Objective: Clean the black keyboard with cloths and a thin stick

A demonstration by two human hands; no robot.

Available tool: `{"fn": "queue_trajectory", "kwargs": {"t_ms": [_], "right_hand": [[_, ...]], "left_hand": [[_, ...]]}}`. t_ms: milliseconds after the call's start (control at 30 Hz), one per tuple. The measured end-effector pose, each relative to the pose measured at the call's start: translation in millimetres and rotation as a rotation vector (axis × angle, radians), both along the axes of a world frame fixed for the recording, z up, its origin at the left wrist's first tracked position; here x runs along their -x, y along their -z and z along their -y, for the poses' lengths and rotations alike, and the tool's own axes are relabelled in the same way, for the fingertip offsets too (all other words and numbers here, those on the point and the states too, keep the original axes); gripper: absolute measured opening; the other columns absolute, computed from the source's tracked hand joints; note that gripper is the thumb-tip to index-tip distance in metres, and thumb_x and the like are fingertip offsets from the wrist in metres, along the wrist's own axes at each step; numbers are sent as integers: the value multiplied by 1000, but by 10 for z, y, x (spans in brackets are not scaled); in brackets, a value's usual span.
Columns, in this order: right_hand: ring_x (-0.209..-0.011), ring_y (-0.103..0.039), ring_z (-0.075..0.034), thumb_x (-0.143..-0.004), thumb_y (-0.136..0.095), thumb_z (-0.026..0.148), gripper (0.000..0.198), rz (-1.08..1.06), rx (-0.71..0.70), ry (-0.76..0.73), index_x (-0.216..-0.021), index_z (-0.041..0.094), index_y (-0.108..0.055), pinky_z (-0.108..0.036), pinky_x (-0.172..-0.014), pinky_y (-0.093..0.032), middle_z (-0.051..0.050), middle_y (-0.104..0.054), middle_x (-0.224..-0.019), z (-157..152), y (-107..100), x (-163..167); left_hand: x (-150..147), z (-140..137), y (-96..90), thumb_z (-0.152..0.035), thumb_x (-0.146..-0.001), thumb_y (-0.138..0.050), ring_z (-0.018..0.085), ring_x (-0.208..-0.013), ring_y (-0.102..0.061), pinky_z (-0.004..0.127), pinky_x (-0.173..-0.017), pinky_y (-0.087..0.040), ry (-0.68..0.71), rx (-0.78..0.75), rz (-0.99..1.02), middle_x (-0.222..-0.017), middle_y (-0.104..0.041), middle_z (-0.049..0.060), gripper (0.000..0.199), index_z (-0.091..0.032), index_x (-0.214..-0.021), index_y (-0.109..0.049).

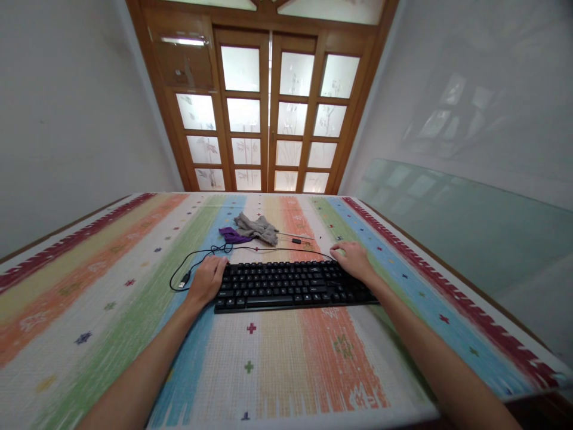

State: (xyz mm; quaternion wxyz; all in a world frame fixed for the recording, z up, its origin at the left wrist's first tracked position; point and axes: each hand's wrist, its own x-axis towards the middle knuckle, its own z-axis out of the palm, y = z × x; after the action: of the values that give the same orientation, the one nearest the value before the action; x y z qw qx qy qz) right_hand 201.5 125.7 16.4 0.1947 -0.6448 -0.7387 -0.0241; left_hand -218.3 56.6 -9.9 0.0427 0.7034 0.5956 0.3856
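Note:
A black keyboard [277, 286] lies on the striped tablecloth in front of me, its keys facing up. My left hand [208, 279] grips its left end, with the thumb along the edge and the other fingers partly hidden. At the right end, my right hand [353, 261] is closed over the back corner, and its fingertips reach past the rear edge. The keyboard's black cable [277, 249] runs behind it to the left and loops round. Its USB plug [184, 280] rests on the cloth beside my left hand.
Behind the keyboard lie a crumpled grey cloth [257, 228], a purple cloth [233, 236], a small black piece [296, 241] and a thin stick-like item [298, 236]. The striped tablecloth [129, 310] covers the table. Walls flank it, with wooden glass doors [268, 113] beyond.

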Motion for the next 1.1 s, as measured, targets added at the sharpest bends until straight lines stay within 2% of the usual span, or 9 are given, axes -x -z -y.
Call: {"fn": "queue_trajectory", "kwargs": {"t_ms": [67,167,300,433,600,733,867,1000,1100], "right_hand": [[-113,-59,-31,-92,-51,33,31,47,39,15,-104,22,-78,-45,-95,-42,-11,-71,-121,-149,-81,110],[-117,-59,-28,-93,-50,32,33,72,106,-30,-110,23,-77,-40,-100,-41,-9,-71,-124,-403,-146,262],[-114,-63,-25,-92,-52,30,34,90,177,-67,-114,25,-77,-33,-98,-44,-7,-73,-121,-680,-121,486],[-112,-63,-30,-91,-52,30,34,121,224,-37,-115,26,-77,-38,-96,-45,-9,-74,-119,-830,-55,681],[-118,-58,-33,-91,-57,31,29,130,221,11,-106,24,-80,-41,-100,-41,-13,-73,-117,-892,-1,782],[-116,-57,-32,-90,-60,33,27,94,199,61,-102,19,-79,-38,-95,-42,-17,-72,-115,-893,15,784],[-105,-62,-28,-86,-63,26,18,35,183,73,-86,15,-77,-32,-86,-44,-17,-74,-100,-874,1,742],[-90,-67,-21,-85,-60,19,10,-70,148,63,-85,16,-70,-26,-74,-46,-12,-75,-90,-834,-90,690],[-76,-68,-16,-87,-56,16,9,-171,137,-30,-84,17,-64,-23,-66,-47,-8,-75,-81,-759,-189,717]], "left_hand": [[10,-11,6,-48,-94,-30,25,-90,-64,38,-92,-49,-4,5,20,-85,-70,8,45,-23,-78,-63],[27,-26,4,-46,-92,-31,24,-88,-64,36,-88,-48,-31,32,45,-85,-69,7,43,-23,-78,-64],[44,-28,-15,-43,-88,-33,23,-82,-63,34,-82,-48,-64,47,74,-79,-67,7,41,-22,-70,-63],[38,-6,-35,-44,-86,-35,22,-77,-63,33,-78,-47,-66,57,114,-74,-66,6,41,-22,-66,-64],[35,-4,-41,-48,-85,-37,22,-70,-62,32,-74,-47,-84,84,153,-67,-66,4,43,-22,-67,-66],[40,-13,-45,-50,-85,-37,21,-65,-61,31,-71,-47,-88,104,191,-63,-66,2,45,-22,-67,-67],[42,-18,-45,-52,-83,-39,21,-63,-61,31,-67,-46,-88,112,217,-60,-66,2,45,-22,-66,-68],[42,-26,-36,-51,-83,-41,21,-62,-61,31,-68,-46,-92,117,240,-59,-67,1,44,-22,-68,-69],[47,-32,-34,-50,-83,-42,21,-62,-61,31,-69,-46,-92,122,256,-58,-67,1,42,-22,-66,-69]]}}
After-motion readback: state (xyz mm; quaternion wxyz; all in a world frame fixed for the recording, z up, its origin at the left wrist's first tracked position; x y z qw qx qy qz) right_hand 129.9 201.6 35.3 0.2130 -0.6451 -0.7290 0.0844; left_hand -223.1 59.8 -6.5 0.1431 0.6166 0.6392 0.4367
